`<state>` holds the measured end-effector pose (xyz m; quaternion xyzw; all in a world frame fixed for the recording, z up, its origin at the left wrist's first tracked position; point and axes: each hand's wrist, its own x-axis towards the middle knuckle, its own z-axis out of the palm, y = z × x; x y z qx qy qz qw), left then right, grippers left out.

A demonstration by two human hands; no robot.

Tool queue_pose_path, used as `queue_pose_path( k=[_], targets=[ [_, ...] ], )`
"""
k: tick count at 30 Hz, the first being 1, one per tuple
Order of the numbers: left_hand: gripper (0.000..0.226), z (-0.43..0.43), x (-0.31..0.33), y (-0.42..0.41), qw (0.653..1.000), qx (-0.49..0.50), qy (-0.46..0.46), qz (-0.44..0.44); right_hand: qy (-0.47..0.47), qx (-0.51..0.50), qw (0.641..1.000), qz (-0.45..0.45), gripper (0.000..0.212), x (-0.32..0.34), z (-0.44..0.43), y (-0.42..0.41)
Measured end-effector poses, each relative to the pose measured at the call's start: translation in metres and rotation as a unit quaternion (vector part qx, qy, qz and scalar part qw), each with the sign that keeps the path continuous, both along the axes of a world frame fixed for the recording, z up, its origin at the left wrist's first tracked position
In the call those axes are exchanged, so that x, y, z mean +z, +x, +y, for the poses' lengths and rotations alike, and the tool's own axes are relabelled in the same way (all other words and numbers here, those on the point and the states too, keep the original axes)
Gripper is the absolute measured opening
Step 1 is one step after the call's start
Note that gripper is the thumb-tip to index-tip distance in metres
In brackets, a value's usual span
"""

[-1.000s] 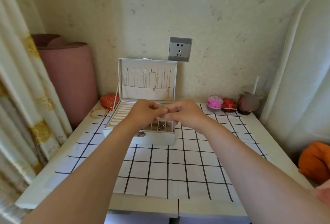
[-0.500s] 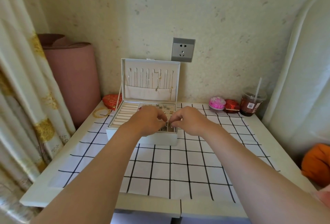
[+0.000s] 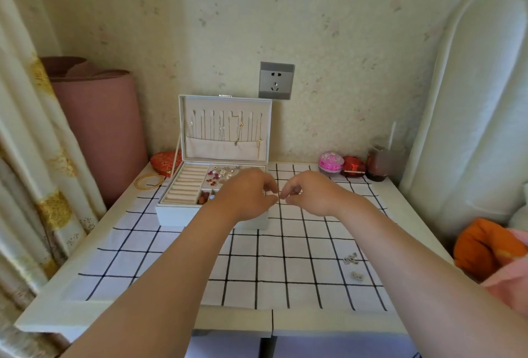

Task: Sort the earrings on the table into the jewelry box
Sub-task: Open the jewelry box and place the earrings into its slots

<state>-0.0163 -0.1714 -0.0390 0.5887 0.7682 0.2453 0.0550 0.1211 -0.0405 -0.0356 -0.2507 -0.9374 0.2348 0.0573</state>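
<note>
Silvery earrings [image 3: 351,259] lie right of the open white jewelry box [image 3: 177,216]; your left hand [image 3: 245,197] and right hand [image 3: 311,196] pinch, contents unclear.

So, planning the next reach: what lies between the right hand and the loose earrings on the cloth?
Just bare checked cloth between the right hand and the earrings, in the head view.

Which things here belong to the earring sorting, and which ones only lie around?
Belong to the job: jewelry box; silver earrings on the checked cloth.
Only lying around: gold bangle; red heart box; pink round box; drink cup; wall socket.
</note>
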Motion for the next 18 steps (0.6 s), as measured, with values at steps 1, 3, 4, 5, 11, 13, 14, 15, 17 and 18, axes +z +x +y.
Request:
queue_pose_path(
  k=[1,3,4,5,11,13,14,15,17,18],
  targets=[
    [0.019,0.003,0.0,0.01,1.0,-0.014,-0.003,-0.005,0.001,-0.004,1.0,-0.012,0.013,0.001,0.003,0.01],
    [0.018,0.011,-0.003,0.029,0.999,-0.04,-0.023,-0.005,0.002,-0.011,0.999,-0.039,0.014,0.002,0.008,0.034],
    [0.017,0.016,-0.005,0.038,0.998,-0.053,-0.035,-0.001,0.001,-0.015,0.998,-0.054,0.015,0.002,0.01,0.046],
    [0.018,0.02,-0.008,0.047,0.997,-0.063,-0.051,0.0,-0.001,-0.022,0.997,-0.071,0.015,0.001,0.012,0.058],
    [0.023,0.044,-0.022,0.1,0.98,-0.13,-0.148,-0.011,-0.046,-0.032,0.976,-0.21,0.026,-0.005,0.019,0.107],
    [0.024,0.049,-0.027,0.114,0.972,-0.152,-0.177,-0.015,-0.043,-0.029,0.971,-0.233,0.025,-0.01,0.022,0.115],
    [0.022,0.051,-0.03,0.119,0.97,-0.155,-0.188,-0.016,-0.037,-0.029,0.97,-0.239,0.023,-0.012,0.023,0.117],
    [0.021,0.054,-0.033,0.124,0.969,-0.152,-0.193,-0.014,-0.034,-0.033,0.969,-0.241,0.023,-0.015,0.024,0.118],
    [0.017,0.058,-0.038,0.13,0.972,-0.141,-0.189,-0.001,-0.032,-0.039,0.971,-0.235,0.022,-0.018,0.025,0.12],
    [0.016,0.06,-0.04,0.131,0.974,-0.134,-0.183,0.003,-0.032,-0.041,0.972,-0.228,0.019,-0.019,0.026,0.12]
  ],
)
